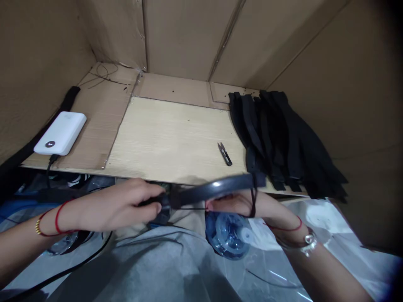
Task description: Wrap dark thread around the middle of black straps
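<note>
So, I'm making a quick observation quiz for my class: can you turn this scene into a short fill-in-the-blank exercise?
1. The strap running between the left hand and the right hand is ____.
2. The snips lie on the pale board, to the ____ of the pile of straps.
3. The left hand's wrist string is ____.
4. The plastic bottle below the right hand looks ____.

Missing words: black; left; red; blue.

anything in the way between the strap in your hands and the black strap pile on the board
Nothing visible: the black strap ends right at the near edge of the black strap pile, and the thread snips lie off to its left.
</note>
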The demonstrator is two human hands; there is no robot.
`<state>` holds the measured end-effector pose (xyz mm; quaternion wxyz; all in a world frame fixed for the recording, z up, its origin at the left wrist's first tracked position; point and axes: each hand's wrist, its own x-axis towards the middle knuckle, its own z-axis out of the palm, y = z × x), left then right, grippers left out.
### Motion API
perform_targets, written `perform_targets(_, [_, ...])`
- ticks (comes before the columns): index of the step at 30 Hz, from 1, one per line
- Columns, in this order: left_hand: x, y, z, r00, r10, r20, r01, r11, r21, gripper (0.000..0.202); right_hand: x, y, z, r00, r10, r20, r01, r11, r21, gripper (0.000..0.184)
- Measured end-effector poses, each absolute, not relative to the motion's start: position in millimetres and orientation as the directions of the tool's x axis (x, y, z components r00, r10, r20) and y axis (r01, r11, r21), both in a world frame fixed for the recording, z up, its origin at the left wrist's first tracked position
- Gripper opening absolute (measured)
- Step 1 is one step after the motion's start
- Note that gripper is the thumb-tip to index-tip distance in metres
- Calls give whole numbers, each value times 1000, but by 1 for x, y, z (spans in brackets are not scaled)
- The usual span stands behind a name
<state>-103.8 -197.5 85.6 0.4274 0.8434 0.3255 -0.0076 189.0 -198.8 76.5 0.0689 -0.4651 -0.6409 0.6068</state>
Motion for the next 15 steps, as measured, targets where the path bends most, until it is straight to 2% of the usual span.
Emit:
perform_targets(2, [-103,-196,83,741,601,-299,610,-418,673,27,193,-208,77,-636,577,-513,530,-157,-833,24])
perform_targets(4, [-104,-196,80,744,581,-330,630,-445,637,27,199,-217,82,-756,396,-521,508,-147,-849,28])
perform_targets(5, [-104,-196,78,759,551,-347,622,-458,635,26,203,-220,85,-799,341,-495,474,-148,-868,31])
perform_targets(6, [-105,-196,76,771,529,-355,613,-467,637,26,208,-222,88,-819,346,-458,432,-154,-889,36])
perform_targets(8, [-109,-194,72,783,515,-349,600,-479,641,26,218,-222,94,-772,500,-392,362,-161,-918,47])
perform_targets(10, [-115,-193,66,779,534,-329,605,-499,621,25,231,-219,97,-638,662,-394,389,-164,-906,49])
perform_targets(13, [-123,-195,56,784,551,-288,605,-571,555,20,256,-211,92,-447,765,-463,529,-192,-827,43])
perform_targets(15, [-129,-199,51,800,531,-280,588,-601,541,18,275,-206,83,-294,853,-431,586,-195,-786,44])
